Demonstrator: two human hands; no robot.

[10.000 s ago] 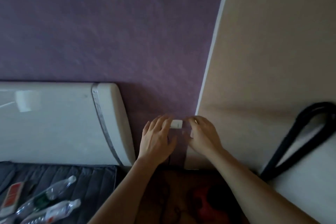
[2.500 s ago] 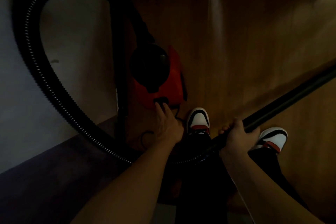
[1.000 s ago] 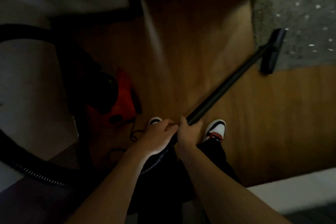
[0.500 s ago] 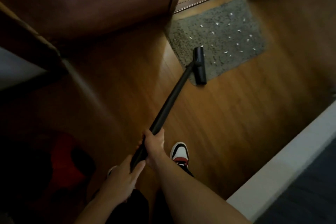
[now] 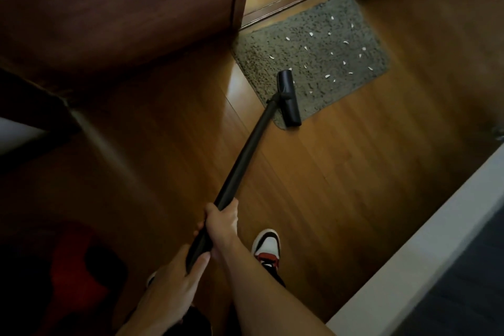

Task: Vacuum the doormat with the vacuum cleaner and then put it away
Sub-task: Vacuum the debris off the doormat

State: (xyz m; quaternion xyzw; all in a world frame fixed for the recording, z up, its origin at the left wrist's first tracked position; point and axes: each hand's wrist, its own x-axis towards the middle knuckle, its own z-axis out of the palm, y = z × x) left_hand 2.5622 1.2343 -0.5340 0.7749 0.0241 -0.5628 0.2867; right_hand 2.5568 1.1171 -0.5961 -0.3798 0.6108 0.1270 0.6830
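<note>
Although the nozzle (image 5: 288, 98) already sits on the near left corner of the doormat (image 5: 272, 63), the vacuuming looks barely begun. White scraps (image 5: 327, 76) lie scattered over most of the mat, chiefly to the right of the nozzle and beyond it. By my reading nearly the whole mat is left to cover. After that the vacuum cleaner (image 5: 79, 275), whose red body sits dimly lit on the floor (image 5: 341, 185) at the near left, is to be put away. The doormat lies flat on the wooden floor at the far side, just before a doorway threshold and beside a dark door (image 5: 122, 8) on the left. Both hands hold the black wand (image 5: 245, 155), which slants from them toward the far right to meet the nozzle. The right grip (image 5: 222, 224) is closed round the wand at the farther spot, fingers curled fully about the tube. The left grip (image 5: 174, 281) sits just nearer, wrapped round the wand's near end with the thumb lying along it, as far as the dim light shows. Neither holds anything else.
</note>
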